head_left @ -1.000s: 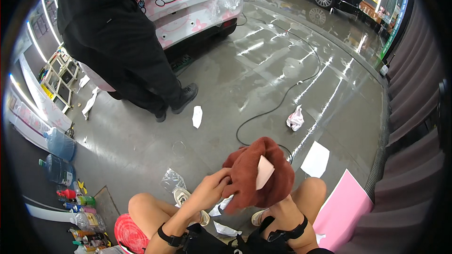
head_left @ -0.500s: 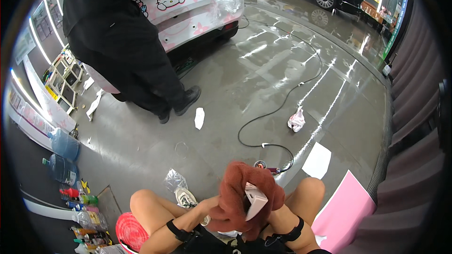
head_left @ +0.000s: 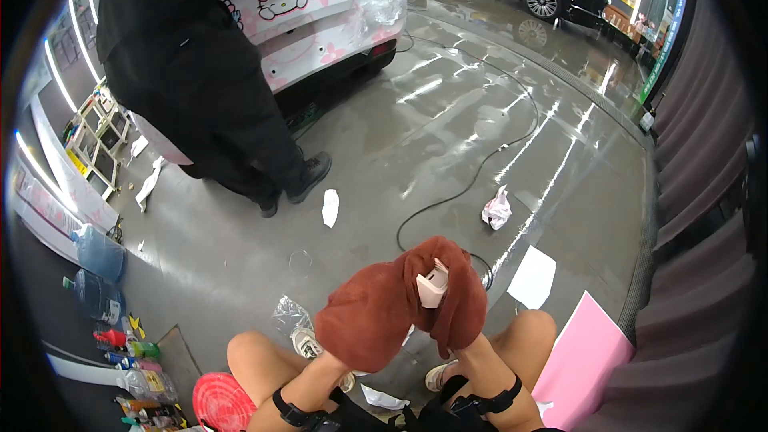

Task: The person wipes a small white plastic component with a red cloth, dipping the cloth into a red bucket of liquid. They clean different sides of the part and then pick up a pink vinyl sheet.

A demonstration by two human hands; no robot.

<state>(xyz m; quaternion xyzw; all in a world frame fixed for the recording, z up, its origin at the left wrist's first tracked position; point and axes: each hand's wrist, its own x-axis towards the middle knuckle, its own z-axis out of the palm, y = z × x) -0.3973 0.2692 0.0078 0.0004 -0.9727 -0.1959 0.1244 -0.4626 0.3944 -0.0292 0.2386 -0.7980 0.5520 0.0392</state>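
A reddish-brown towel [head_left: 364, 316] is bunched over both my hands, hiding the fingers. My left hand [head_left: 332, 366] goes into its lower left side and appears closed on the cloth. My right hand [head_left: 470, 352] enters the towel's lower right side, closed around it from beneath. A small pale pink and white hard part [head_left: 433, 286], with a recess and an opening in its face, pokes out of the towel's folds on the right. What the fabric wraps further inside is hidden.
A person in black [head_left: 192, 88] stands by a pink-patterned car [head_left: 312, 48]. A black cable [head_left: 456, 196] snakes across the floor. Paper scraps, a white sheet [head_left: 534, 278], a pink panel [head_left: 582, 364], a red round stool [head_left: 222, 402], water jugs [head_left: 99, 294] and several bottles lie around.
The towel has spread over my left hand and risen slightly, with the hands farther forward. The pale part has turned, showing its recessed face. The standing person's hand shows at the car.
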